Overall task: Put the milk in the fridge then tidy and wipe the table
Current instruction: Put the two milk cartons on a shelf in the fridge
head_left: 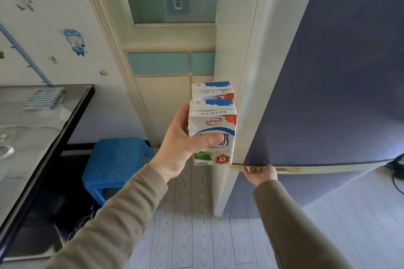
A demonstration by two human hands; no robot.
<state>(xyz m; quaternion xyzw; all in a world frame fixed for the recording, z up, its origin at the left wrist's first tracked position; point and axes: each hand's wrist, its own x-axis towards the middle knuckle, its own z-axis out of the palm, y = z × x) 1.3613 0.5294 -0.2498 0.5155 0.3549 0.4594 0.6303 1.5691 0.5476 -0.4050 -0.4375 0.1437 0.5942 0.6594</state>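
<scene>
Your left hand (181,148) is closed around two white-and-blue milk cartons (213,129), thumb across the front one, held upright just left of the fridge (328,94). Your right hand (261,173) curls its fingers under the lower edge of the fridge's upper door. The table (32,129) is far left of the fridge.

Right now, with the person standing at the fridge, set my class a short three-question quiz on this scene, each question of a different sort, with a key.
1. True or false: the left hand holds two milk cartons.
2. Where do the fingers of the right hand rest? A) on the blue stool B) at the bottom edge of the upper fridge door C) on the table
3. Fill in: a folded ______ cloth lies on the table.

Key: 1 true; 2 B; 3 striped.
</scene>
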